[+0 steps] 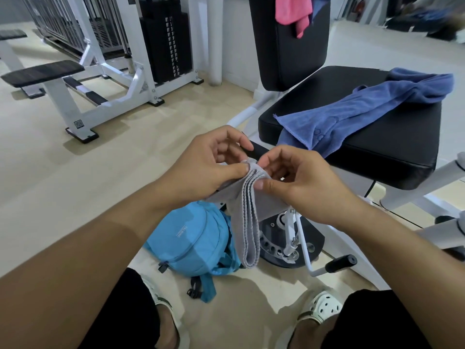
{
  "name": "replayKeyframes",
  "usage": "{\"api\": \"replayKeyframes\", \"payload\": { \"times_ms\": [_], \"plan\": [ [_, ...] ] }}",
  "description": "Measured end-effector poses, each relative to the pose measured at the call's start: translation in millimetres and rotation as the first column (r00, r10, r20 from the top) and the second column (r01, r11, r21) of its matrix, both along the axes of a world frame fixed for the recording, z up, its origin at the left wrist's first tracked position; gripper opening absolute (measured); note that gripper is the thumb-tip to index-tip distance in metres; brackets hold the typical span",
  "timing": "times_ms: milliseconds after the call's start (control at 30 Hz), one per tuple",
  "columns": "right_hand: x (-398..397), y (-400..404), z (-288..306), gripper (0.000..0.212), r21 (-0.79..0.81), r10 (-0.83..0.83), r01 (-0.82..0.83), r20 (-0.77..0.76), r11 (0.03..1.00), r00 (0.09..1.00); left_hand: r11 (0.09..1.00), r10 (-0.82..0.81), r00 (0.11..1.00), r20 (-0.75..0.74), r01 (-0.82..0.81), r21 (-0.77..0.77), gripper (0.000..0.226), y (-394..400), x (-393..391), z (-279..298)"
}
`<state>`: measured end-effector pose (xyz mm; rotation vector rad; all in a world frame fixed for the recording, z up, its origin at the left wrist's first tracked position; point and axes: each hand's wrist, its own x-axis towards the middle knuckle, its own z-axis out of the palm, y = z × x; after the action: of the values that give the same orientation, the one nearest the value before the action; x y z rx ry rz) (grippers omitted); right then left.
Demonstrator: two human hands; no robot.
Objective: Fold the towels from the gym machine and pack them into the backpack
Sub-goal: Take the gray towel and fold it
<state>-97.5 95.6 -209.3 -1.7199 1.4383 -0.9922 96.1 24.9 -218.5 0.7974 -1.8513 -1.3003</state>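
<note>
A blue towel lies crumpled across the black padded seat of a white-framed gym machine, one corner hanging over the front edge. A pink towel drapes over the backrest. On the pale floor beside the machine rests a light-blue backpack.

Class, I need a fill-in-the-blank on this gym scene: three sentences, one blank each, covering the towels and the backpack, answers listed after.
1. Both hands, left hand and right hand, pinch the folded ____ towel.
2. The blue towel lies on the machine's black ____.
3. The light-blue backpack sits on the ____.

Missing words: grey; seat; floor
</note>
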Motion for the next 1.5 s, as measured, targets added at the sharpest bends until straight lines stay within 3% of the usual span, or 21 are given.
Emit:
{"api": "replayKeyframes", "payload": {
  "times_ms": [133, 233, 367, 467, 533, 633, 767, 900, 967, 1067, 1167, 1300, 1500],
  "plan": [
    [1, 1, 0, 0.010, -0.025, -0.026, 0.025, -0.027, 0.999, 0.999, 0.987, -0.057, 0.993, -0.100, 0.071, 0.143, 0.026, -3, 0, -1],
    [-1, -1, -4, 0.014, -0.072, -0.105, 0.101, -0.047, 0.992, 0.993, 0.990, -0.084, 0.993, -0.082, 0.093, 0.108, 0.036, -3, 3, 0],
    [-3, 0, -4, 0.030, -0.055, -0.102, 0.098, -0.080, 0.994, 0.992, 0.996, -0.085, 0.996, 0.032, 0.083, 0.045, 0.079, 3, 3, 2],
    [-2, -1, -4, 0.017, -0.052, -0.118, 0.110, -0.171, 0.993, 0.978, 0.999, -0.031, 0.991, 0.132, 0.035, -0.027, 0.094, 12, -3, 0],
    [-2, -2, -5, 0.013, -0.063, -0.129, 0.120, -0.166, 0.991, 0.978, 0.995, 0.010, 0.954, 0.299, 0.019, -0.096, 0.103, 18, -7, -1],
    [-2, -2, -5, 0.013, -0.085, -0.111, 0.100, -0.130, 0.991, 0.985, 0.976, 0.097, 0.854, 0.511, 0.021, -0.219, 0.083, 24, -11, -4],
    [-12, -3, 2, 0.013, 0.005, 0.016, -0.016, -0.148, 1.000, 0.989, 0.993, 0.018, 0.807, 0.590, 0.056, -0.107, 0.046, 11, -2, -6],
    [-22, -4, 1, 0.016, 0.142, 0.124, -0.123, 0.002, 0.982, 0.992, 0.994, -0.055, 0.751, 0.658, 0.102, -0.034, 0.024, -7, 13, -9],
    [-23, -4, 1, 0.015, 0.162, 0.118, -0.123, 0.039, 0.979, 0.992, 0.994, -0.103, 0.763, 0.638, 0.094, 0.047, 0.019, -11, 18, -9],
    [-26, -4, 8, 0.025, 0.169, 0.087, -0.086, 0.003, 0.982, 0.996, 0.982, -0.163, 0.853, 0.497, 0.091, 0.166, 0.019, -14, 23, -7],
    [-26, -2, 12, 0.040, 0.145, 0.071, -0.062, -0.059, 0.987, 0.996, 0.981, -0.140, 0.933, 0.331, 0.086, 0.173, 0.027, -15, 25, -3],
    [-17, 0, 9, 0.059, 0.129, 0.058, -0.024, -0.268, 0.991, 0.962, 0.986, -0.140, 0.970, 0.199, 0.118, 0.118, 0.039, -11, 22, 1],
    [-10, 4, 12, 0.033, 0.133, 0.113, -0.066, -0.391, 0.989, 0.913, 0.994, -0.080, 0.991, 0.106, 0.071, 0.082, 0.053, -7, 18, 5]
  ]
}}
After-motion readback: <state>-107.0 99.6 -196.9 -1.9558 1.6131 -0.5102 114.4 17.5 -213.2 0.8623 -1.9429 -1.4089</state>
